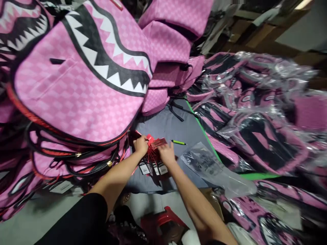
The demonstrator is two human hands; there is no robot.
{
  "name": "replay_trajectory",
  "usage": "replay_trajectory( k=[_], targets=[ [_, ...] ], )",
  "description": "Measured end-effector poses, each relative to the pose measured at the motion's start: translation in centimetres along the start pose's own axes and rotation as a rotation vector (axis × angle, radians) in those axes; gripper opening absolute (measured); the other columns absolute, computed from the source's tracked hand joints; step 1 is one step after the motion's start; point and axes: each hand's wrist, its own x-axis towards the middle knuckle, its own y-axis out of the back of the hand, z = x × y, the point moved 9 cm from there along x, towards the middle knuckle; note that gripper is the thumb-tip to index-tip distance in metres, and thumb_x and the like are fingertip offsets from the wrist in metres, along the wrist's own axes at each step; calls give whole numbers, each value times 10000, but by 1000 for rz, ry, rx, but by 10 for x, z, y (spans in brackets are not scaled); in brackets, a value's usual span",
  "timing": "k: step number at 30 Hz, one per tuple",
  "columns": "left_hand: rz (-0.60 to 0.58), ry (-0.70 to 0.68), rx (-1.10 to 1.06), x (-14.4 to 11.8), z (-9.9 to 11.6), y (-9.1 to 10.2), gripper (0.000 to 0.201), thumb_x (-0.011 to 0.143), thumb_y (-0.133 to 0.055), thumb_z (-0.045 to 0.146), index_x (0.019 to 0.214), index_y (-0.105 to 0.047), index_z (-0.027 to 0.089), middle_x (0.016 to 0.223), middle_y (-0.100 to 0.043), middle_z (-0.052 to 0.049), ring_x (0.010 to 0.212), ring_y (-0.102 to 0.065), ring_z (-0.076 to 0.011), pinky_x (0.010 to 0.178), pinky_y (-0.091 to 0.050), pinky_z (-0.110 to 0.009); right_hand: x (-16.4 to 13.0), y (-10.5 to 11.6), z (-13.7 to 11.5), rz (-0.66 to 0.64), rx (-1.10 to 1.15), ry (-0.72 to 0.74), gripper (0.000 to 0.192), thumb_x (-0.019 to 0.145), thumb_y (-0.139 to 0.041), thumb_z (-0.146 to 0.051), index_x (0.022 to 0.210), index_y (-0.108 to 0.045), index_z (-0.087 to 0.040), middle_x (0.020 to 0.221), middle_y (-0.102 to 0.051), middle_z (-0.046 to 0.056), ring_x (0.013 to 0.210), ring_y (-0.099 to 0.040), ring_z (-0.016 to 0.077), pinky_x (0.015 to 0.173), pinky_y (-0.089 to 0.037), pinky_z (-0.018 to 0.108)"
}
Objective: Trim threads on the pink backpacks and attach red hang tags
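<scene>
My left hand (141, 145) is closed at the left side of a bunch of hang tags (144, 169) with red strings (152, 153). Beside it, my right hand (167, 153) has its fingers around a dark red tag (158, 142) at the top of the bunch. Black-and-white labelled tags hang toward the front edge of the grey table (158, 122). Behind the right hand lies a yellow-green pen (178, 142). A pink checked backpack (102, 112) with a shark-mouth print leans over from the left, close to my left hand.
More pink bags (167, 44) are stacked at the back. On the right is a large pile of backpacks in clear plastic (265, 136). A loose clear plastic bag (204, 161) lies over the table's right edge. A red stool (166, 219) stands below the table.
</scene>
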Motion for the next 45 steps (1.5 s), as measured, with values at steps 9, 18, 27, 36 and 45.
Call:
replay_trajectory(
  k=[9, 18, 27, 36, 45],
  targets=[
    [55, -261, -258, -126, 48, 90, 396, 879, -653, 271, 1274, -628, 263, 1357, -623, -83, 1267, -572, -228, 1084, -455, -376, -97, 195, -30, 823, 124, 45, 152, 949, -560, -309, 962, -675, -209, 810, -724, 62, 733, -650, 223, 799, -474, 380],
    [325, -594, -982, -272, -49, 268, 189, 823, -709, 182, 1009, -690, 199, 838, -729, -17, 781, -681, -128, 769, -551, -248, -120, 282, -289, 651, 493, 456, 79, 945, -542, -138, 961, -588, -201, 742, -652, 17, 634, -607, 149, 601, -481, 269],
    [582, -654, -789, -293, -166, 428, 113, 901, -633, 234, 847, -720, 186, 862, -751, -22, 827, -704, -126, 797, -554, -228, -69, 319, -470, 728, 384, 660, 115, 945, -531, -100, 880, -585, -178, 700, -633, 34, 620, -542, 157, 575, -433, 293],
    [631, -663, -256, -220, -179, 534, 210, 945, -538, 224, 1003, -740, 224, 983, -757, -17, 886, -700, -164, 803, -515, -268, 52, 354, -504, 734, -457, 595, 200, 936, -518, -103, 982, -688, -198, 1042, -694, 96, 1073, -541, 291, 1154, -164, 627],
    [508, -675, 30, -160, -160, 530, 240, 945, -523, 232, 1040, -743, 249, 981, -735, -48, 935, -675, -210, 763, -485, -302, 79, 343, -494, 712, -361, 509, 203, 973, -474, -144, 1091, -631, -196, 1036, -700, 51, 951, -564, 212, 1178, -221, 501]
  ],
)
